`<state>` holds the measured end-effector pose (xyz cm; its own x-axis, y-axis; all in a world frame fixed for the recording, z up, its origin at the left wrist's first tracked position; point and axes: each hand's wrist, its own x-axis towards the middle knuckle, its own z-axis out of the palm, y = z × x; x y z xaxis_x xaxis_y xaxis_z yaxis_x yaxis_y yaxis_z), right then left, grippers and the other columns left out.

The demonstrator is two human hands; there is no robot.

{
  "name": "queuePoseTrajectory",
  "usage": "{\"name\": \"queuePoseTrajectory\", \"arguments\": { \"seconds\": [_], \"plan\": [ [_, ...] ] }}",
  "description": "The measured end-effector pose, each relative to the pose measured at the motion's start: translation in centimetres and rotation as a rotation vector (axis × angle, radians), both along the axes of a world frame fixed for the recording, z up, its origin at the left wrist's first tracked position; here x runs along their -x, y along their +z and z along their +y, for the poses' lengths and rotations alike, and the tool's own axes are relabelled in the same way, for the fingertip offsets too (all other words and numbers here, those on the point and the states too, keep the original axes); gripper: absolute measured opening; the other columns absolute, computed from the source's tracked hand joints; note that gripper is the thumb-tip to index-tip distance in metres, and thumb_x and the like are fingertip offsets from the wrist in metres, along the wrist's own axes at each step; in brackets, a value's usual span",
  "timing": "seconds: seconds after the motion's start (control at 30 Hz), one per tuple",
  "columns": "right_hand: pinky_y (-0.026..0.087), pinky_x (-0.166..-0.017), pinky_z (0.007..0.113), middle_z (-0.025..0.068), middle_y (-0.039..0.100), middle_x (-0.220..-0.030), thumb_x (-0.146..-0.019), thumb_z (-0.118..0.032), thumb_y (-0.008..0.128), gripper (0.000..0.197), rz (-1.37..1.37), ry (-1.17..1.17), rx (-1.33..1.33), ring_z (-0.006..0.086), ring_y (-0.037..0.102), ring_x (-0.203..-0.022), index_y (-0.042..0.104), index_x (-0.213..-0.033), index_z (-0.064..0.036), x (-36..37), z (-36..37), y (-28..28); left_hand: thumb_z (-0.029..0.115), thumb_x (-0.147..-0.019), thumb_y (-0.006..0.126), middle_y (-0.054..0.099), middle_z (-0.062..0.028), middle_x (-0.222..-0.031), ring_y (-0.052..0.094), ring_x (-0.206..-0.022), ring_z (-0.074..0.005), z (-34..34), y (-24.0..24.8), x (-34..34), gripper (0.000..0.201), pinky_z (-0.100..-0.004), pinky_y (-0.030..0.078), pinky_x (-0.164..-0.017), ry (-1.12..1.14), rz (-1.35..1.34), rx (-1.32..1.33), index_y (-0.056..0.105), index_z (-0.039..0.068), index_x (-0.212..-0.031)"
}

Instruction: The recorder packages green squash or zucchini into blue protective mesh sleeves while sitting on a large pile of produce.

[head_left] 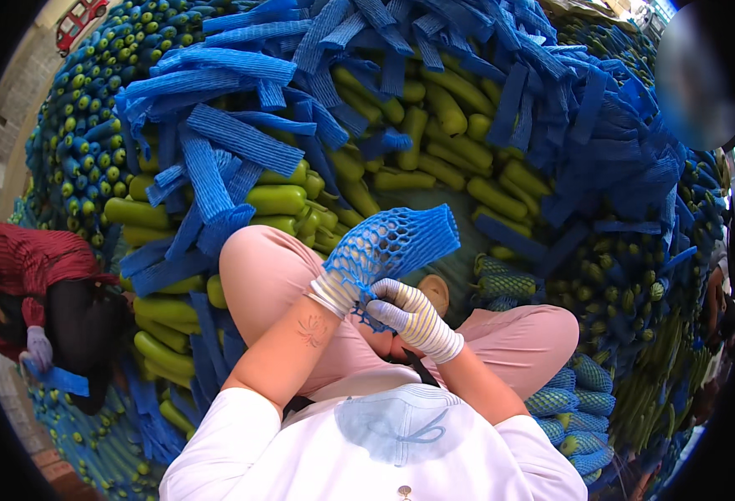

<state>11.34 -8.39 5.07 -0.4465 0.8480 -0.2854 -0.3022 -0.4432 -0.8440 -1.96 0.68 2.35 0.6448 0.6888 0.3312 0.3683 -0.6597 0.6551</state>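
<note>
A blue foam net sleeve (424,239) is stretched over my left hand (339,285), with its mesh spread wide near the wrist and its far end narrow and bunched. The mesh covers the fingers of that hand, so their pose is hidden. My right hand (416,319), in a striped white glove with grey fingertips, pinches the near edge of the sleeve beside the left wrist. Both hands are above my crossed legs. Long green gourds (280,200) lie bare just beyond my left knee. Flat blue net sleeves (246,138) are strewn over them.
More bare gourds (447,104) are heaped ahead under loose sleeves. Netted gourds (584,401) are stacked by my right knee, and rows of them (92,142) rise at far left. At left, a person in dark red (37,259) holds a flat blue sleeve (63,380).
</note>
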Motion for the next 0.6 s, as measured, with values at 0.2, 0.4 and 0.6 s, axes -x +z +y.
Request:
{"name": "queuePoseTrajectory", "arguments": {
  "seconds": [0.2,0.4,0.6],
  "plan": [
    [0.043,-0.073,0.025,0.0044,0.057,-0.084,-0.089,-0.010,0.055,0.012,-0.067,0.297,-0.375,0.0121,0.050,-0.076,0.056,-0.098,-0.0025,2.2,2.3,2.2,0.014,-0.089,0.047,0.048,-0.0081,-0.131,0.045,-0.121,-0.0165,1.3,-1.8,1.4,0.043,-0.0286,0.030,-0.105,0.120,-0.439,0.887,0.041,0.000,-0.130],
    [0.044,-0.078,0.031,0.0119,0.058,-0.086,-0.086,-0.011,0.057,0.018,-0.047,0.441,-0.487,0.0243,0.055,-0.082,0.056,-0.101,-0.0022,4.1,6.1,0.2,0.013,-0.094,0.040,0.049,-0.0107,-0.129,0.044,-0.122,-0.0171,6.2,1.3,2.1,0.037,-0.0272,0.030,-0.106,0.276,0.186,0.603,0.042,0.000,-0.128],
    [0.045,-0.071,0.027,0.0052,0.063,-0.083,-0.084,-0.007,0.061,0.014,0.370,0.846,0.009,0.0132,0.059,-0.080,0.062,-0.095,0.0017,3.8,11.5,-0.4,0.023,-0.094,0.041,0.032,-0.0132,-0.141,0.024,-0.134,-0.0329,8.5,-1.3,5.2,0.049,-0.0445,0.026,-0.109,-0.087,-1.664,1.304,0.026,0.006,-0.137]
  ]
}}
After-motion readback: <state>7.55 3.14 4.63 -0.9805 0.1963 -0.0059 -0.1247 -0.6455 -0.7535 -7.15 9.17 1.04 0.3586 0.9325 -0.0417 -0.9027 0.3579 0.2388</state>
